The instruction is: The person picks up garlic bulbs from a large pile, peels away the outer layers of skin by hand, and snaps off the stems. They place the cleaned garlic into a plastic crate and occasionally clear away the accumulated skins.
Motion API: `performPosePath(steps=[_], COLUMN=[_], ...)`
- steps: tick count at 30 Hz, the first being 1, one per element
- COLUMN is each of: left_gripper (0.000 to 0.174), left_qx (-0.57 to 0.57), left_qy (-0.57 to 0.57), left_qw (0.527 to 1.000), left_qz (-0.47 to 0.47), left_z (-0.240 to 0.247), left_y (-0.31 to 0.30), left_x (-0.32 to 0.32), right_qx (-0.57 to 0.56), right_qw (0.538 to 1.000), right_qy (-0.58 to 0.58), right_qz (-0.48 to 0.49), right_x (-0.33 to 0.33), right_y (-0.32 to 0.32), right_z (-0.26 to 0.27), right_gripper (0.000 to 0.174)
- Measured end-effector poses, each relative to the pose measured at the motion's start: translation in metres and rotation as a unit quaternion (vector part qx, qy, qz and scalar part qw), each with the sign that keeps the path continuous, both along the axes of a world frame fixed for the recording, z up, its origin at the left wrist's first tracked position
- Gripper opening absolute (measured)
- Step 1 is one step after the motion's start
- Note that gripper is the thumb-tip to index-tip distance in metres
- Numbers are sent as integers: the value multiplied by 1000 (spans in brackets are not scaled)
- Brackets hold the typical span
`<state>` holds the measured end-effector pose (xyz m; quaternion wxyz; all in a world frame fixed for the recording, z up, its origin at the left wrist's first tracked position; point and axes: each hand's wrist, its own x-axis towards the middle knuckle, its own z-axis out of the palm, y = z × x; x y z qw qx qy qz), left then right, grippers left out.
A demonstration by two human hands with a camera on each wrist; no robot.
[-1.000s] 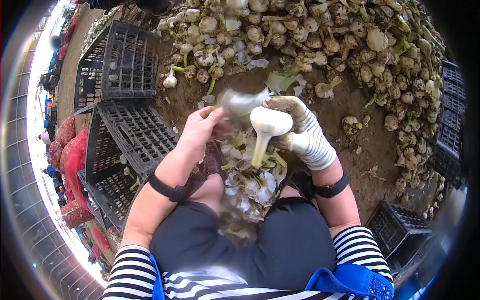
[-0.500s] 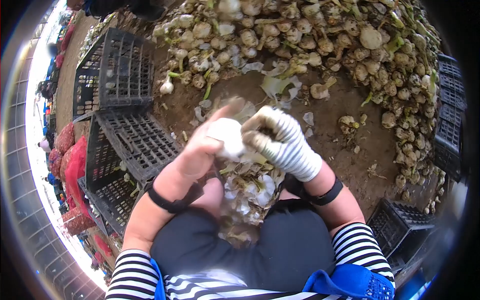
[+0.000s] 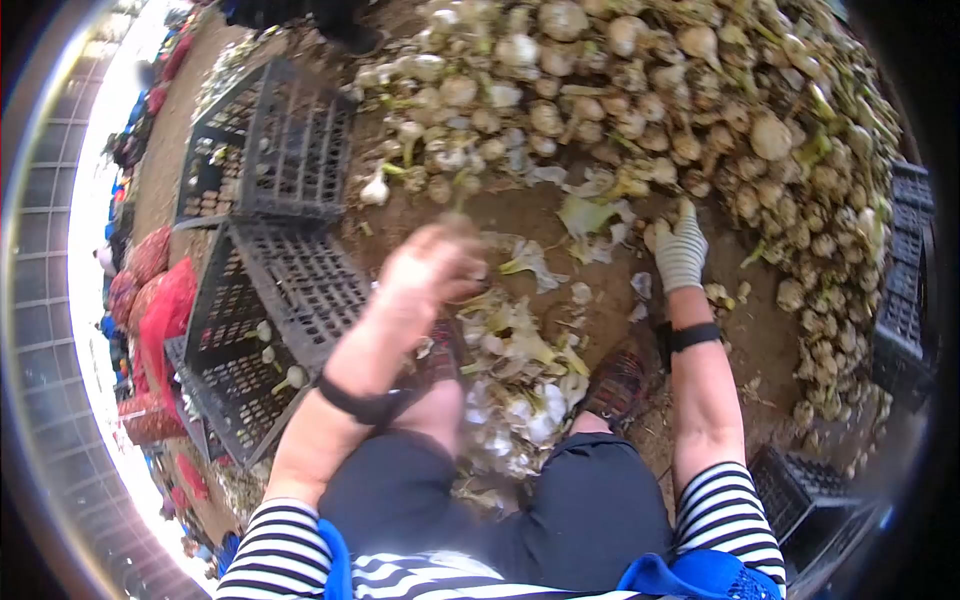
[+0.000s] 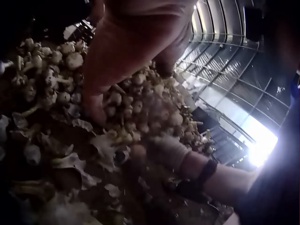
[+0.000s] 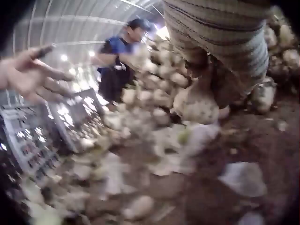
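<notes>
My bare left hand (image 3: 430, 265) hangs blurred over the ground between the crates and the peelings. Its fingers are spread loosely with nothing in them in the right wrist view, where the left hand (image 5: 40, 77) shows at the left. At the near edge of the garlic heap, my right hand (image 3: 682, 252), in a striped glove, reaches down and grips a dirty garlic bulb (image 5: 197, 104) by its neck. The glove covers most of that neck. A pile of garlic skins (image 3: 520, 405) lies between my feet.
A large heap of untrimmed garlic (image 3: 640, 100) spreads across the front and right. Black plastic crates (image 3: 300, 290) lie at the left, one with a few white bulbs (image 3: 291, 378) inside. Another crate (image 3: 800, 490) stands at lower right. A person (image 5: 115, 65) is beyond the heap.
The white bulb that was between my hands has left them. My right hand has moved forward and right to the heap and taken hold of a dirty bulb. The left hand is now empty.
</notes>
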<state>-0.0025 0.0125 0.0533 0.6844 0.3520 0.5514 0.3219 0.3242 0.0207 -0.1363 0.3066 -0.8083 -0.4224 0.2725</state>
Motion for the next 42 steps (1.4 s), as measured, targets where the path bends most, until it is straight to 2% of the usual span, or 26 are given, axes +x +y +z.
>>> performPosePath(steps=[1,2,3,5,6,7,8,9,10,11,13,15,16,17,19,21,23,25,27,28,31,33,35,37,40,42], left_gripper=[70,86,93,90,84,68,61,54,48,49,50,52,54,54,55,56,56,56,60,60,66,72,69,64,57,55], left_qx=[8,45,36,19,-79,-170,-126,-79,-28,8,103,134,171,170,64,40,72,64,23,21,31,74,76,222,144,98], left_qy=[59,145,117,-26,-135,-174,-153,-132,-75,-12,110,88,69,69,-8,59,97,61,46,45,17,109,113,228,150,156], left_qw=[996,977,975,980,973,965,977,987,994,997,982,977,970,970,993,991,988,992,994,994,989,966,963,908,955,965], left_qz=[-60,-151,-185,-196,-167,-98,-77,-55,-70,-71,-116,-138,-157,-157,-95,-111,-95,-86,-100,-102,-141,-224,-234,-274,-210,-188], left_z=[-10,-16,-15,-21,-19,-10,-12,-14,-13,-10,-7,-10,-11,-9,-1,-3,0,0,6,4,-6,-14,-17,-15,-9,-4], left_y=[-9,-12,-16,-27,-29,-27,-27,-27,-25,-25,-28,-32,-32,-34,-36,-32,-27,-26,-28,-29,-32,-31,-32,-30,-29,-26], left_x=[8,15,23,33,35,35,31,27,25,26,31,39,42,44,45,39,35,32,35,37,35,32,31,33,34,34], right_qx=[51,77,98,162,157,151,83,74,143,196,295,380,363,345,314,300,319,387,374,396,337,337,267,277,265,294], right_qw=[985,969,946,898,888,876,863,909,970,921,926,891,893,893,902,903,920,885,846,832,837,838,844,842,849,845], right_qy=[161,236,307,392,397,400,460,364,42,-285,-135,-116,-93,-69,-69,-151,-60,60,-40,-108,-82,-73,-80,-92,-107,-151], right_qz=[-44,-1,38,119,171,221,192,188,192,178,193,221,251,280,287,269,220,251,378,374,422,423,458,454,445,421], right_x=[-7,-27,-53,-100,-108,-109,-102,-95,-88,-83,-88,-122,-136,-145,-143,-135,-114,-116,-117,-120,-119,-121,-122,-123,-124,-124], right_y=[-2,-5,-15,-39,-43,-46,-44,-39,-32,-26,-24,-29,-36,-43,-39,-39,-37,-38,-40,-43,-44,-44,-41,-41,-41,-40], right_z=[-10,16,58,123,135,142,149,150,144,139,161,156,157,157,144,118,126,149,159,154,151,149,147,146,141,141], right_gripper=[42,42,43,43,42,41,39,44,47,51,53,51,52,52,55,60,70,66,61,56,58,58,56,55,54,53])
